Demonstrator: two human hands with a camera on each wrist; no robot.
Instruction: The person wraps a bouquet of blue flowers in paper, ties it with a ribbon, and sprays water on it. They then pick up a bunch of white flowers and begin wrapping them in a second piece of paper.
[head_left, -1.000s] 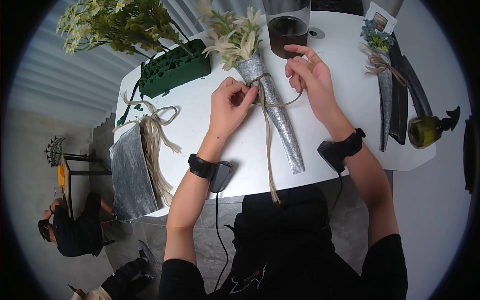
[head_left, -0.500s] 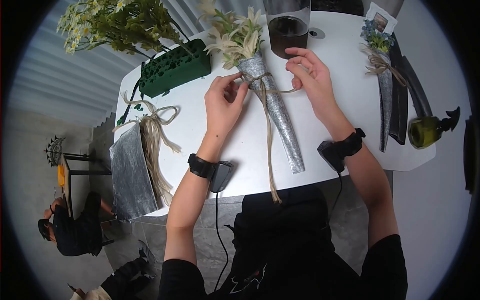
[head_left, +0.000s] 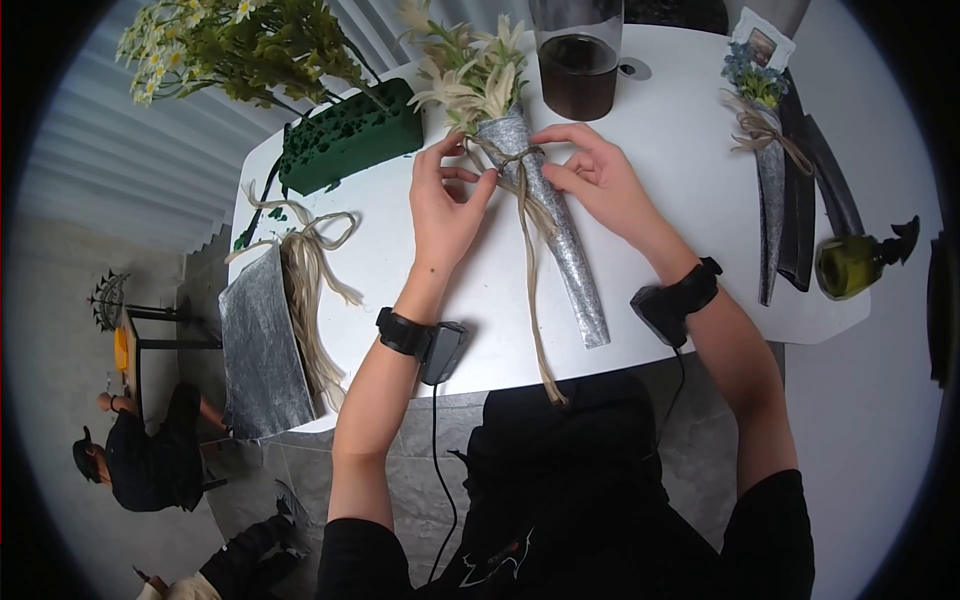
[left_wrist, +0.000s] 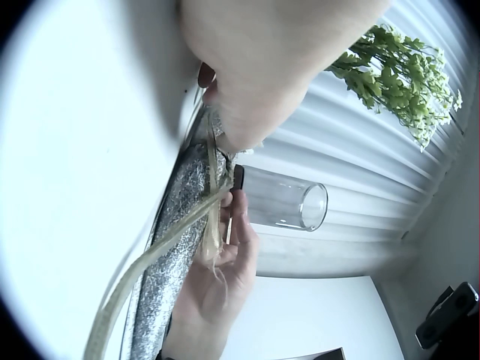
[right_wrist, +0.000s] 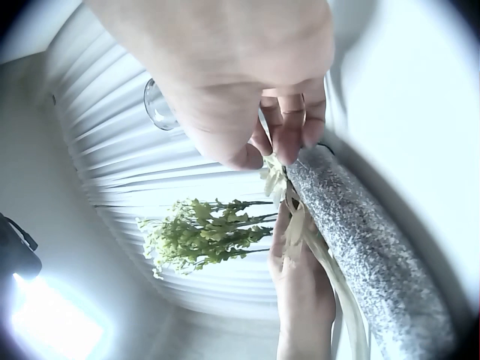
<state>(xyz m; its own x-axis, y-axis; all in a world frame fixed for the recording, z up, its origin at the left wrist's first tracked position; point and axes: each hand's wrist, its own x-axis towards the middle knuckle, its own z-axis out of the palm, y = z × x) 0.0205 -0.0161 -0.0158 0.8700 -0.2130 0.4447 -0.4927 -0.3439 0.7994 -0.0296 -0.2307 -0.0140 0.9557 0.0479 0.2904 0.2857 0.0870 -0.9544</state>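
Your left hand [head_left: 447, 205] and right hand [head_left: 590, 180] both pinch the raffia tie [head_left: 512, 160] round the silver cone bouquet [head_left: 555, 235], lying near the table's [head_left: 660, 150] far edge. Raffia is light and limp and the wrap crushes; hold at the knot.
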